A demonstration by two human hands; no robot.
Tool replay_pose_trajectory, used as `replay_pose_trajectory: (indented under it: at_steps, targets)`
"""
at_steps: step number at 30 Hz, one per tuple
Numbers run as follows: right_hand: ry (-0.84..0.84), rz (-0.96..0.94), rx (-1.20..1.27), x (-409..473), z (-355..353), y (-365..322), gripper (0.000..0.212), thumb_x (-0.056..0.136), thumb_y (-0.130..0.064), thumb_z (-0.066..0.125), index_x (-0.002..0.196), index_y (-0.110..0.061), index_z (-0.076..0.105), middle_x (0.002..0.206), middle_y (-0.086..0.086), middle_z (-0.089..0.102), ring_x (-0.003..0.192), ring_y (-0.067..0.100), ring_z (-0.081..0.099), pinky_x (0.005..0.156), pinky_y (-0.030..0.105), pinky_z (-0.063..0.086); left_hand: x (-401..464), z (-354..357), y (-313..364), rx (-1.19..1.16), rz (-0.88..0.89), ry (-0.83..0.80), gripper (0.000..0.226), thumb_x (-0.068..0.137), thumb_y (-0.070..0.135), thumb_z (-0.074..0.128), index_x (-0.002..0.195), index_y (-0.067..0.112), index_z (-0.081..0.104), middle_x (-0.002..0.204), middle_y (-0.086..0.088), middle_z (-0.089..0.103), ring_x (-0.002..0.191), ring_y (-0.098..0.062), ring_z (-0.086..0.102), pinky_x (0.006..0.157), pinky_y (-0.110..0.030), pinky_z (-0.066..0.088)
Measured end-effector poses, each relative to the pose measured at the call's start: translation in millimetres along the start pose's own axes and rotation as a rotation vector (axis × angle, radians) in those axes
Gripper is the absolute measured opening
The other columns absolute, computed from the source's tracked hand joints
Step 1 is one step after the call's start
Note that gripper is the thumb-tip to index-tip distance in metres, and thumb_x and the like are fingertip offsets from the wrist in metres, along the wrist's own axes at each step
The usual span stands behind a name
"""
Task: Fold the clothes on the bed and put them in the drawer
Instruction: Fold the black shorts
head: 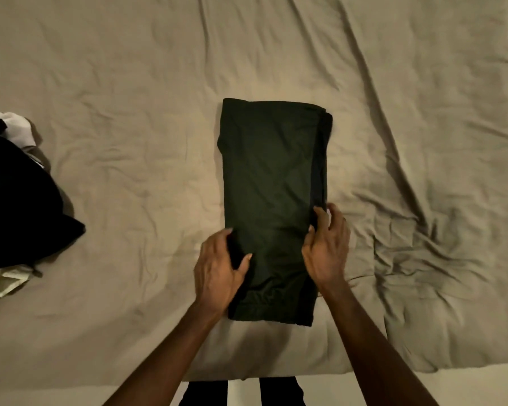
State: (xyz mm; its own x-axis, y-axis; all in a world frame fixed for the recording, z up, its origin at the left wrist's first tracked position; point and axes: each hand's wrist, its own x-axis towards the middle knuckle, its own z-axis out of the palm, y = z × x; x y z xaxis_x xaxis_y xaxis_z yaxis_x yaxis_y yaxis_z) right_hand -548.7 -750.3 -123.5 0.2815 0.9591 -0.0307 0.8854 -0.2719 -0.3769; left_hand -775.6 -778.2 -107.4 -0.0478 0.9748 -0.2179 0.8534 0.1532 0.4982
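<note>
A dark green garment (272, 183) lies folded into a long narrow rectangle in the middle of the bed, its near end towards me. My left hand (217, 273) grips its near left edge, thumb on top of the cloth and fingers curled over the side. On the near right edge, my right hand (326, 247) holds the cloth with fingers curled round the border. The drawer is not in view.
A pile of unfolded clothes (15, 197), black on top with white pieces under it, sits at the bed's left edge. The wrinkled beige bedcover (129, 127) spreads all around. The bed's near edge (100, 385) runs just in front of my legs.
</note>
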Motion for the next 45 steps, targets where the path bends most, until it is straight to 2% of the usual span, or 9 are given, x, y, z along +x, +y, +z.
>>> replay_pose_trajectory:
  at_steps: [5,10,17,23,28,32,36,40,45]
  targets:
    - [-0.087,-0.224,-0.066,70.3,21.7,-13.2,0.059,0.108,-0.039,0.045,0.161,-0.016,0.033,0.171,0.011,0.02,0.156,0.029,0.022,0.121,0.044,0.027,75.8,17.5,21.4,0.198,0.405,-0.031,0.101,0.088,0.073,0.057,0.16,0.01,0.025,0.168,-0.018,0.016,0.157,-0.032,0.01,0.127,-0.046,0.016]
    - [-0.211,-0.209,-0.095,117.9,49.8,1.0,0.071,0.107,-0.053,0.028,0.165,-0.015,0.015,0.173,0.007,0.011,0.159,0.024,0.011,0.126,0.048,0.021,95.2,42.6,-7.1,0.4,0.376,-0.158,0.116,0.084,0.09,0.037,0.163,0.011,0.01,0.17,-0.018,-0.002,0.158,-0.032,-0.005,0.122,-0.062,0.01]
    - [-0.14,-0.218,-0.013,102.5,43.1,3.0,0.065,0.11,-0.047,0.031,0.165,-0.014,0.018,0.173,0.007,0.013,0.159,0.023,0.015,0.126,0.044,0.022,93.7,34.0,-10.7,0.295,0.407,-0.15,0.107,0.088,0.082,0.046,0.163,0.012,0.015,0.17,-0.016,0.003,0.158,-0.031,-0.001,0.124,-0.058,0.011]
    - [-0.056,-0.076,0.01,16.0,20.5,54.7,0.065,0.094,-0.02,0.04,0.159,-0.017,0.037,0.162,0.018,0.034,0.141,0.039,0.041,0.108,0.051,0.037,73.7,3.3,-57.0,0.197,0.485,0.017,0.064,0.093,0.011,0.049,0.156,0.009,0.038,0.162,-0.022,0.03,0.15,-0.04,0.029,0.114,-0.056,0.035]
    - [-0.151,-0.161,-0.042,-46.1,20.9,97.0,0.07,0.096,-0.01,0.046,0.162,-0.02,0.026,0.161,0.022,0.031,0.137,0.043,0.042,0.106,0.053,0.039,48.8,9.3,-97.9,0.296,0.73,-0.121,0.06,0.092,0.015,0.054,0.151,0.014,0.048,0.159,-0.024,0.037,0.145,-0.043,0.039,0.111,-0.057,0.039]
    - [-0.231,-0.269,-0.107,-34.6,17.9,106.4,0.074,0.099,-0.032,0.049,0.164,-0.036,0.014,0.167,0.021,0.02,0.143,0.042,0.036,0.108,0.051,0.035,48.7,13.4,-92.7,0.393,0.871,-0.225,0.076,0.083,0.03,0.067,0.154,0.018,0.045,0.162,-0.024,0.03,0.15,-0.042,0.03,0.117,-0.06,0.029]
    - [-0.264,-0.581,-0.248,-1.4,11.8,99.7,0.066,0.1,-0.034,0.047,0.162,-0.043,0.024,0.17,0.021,0.013,0.153,0.04,0.026,0.11,0.052,0.036,61.2,14.2,-87.3,0.466,0.956,-0.307,0.085,0.078,0.048,0.072,0.154,0.02,0.045,0.165,-0.023,0.025,0.154,-0.039,0.021,0.121,-0.061,0.023]
    - [-0.287,-0.944,-0.34,28.7,-3.5,87.5,0.063,0.103,-0.026,0.051,0.161,-0.039,0.03,0.171,0.017,0.017,0.157,0.034,0.02,0.12,0.049,0.032,61.2,17.9,-76.8,0.446,1.07,-0.348,0.066,0.083,0.042,0.062,0.144,0.019,0.055,0.16,-0.023,0.036,0.15,-0.04,0.031,0.124,-0.055,0.018]
    - [-0.489,-0.989,-0.219,49.5,-11.2,69.5,0.074,0.086,-0.023,0.069,0.156,-0.032,0.045,0.171,0.015,0.016,0.159,0.034,0.013,0.123,0.05,0.028,66.2,19.9,-73.8,0.275,1.033,-0.437,0.061,0.075,0.024,0.079,0.134,0.019,0.064,0.154,-0.015,0.048,0.145,-0.033,0.042,0.123,-0.048,0.027]
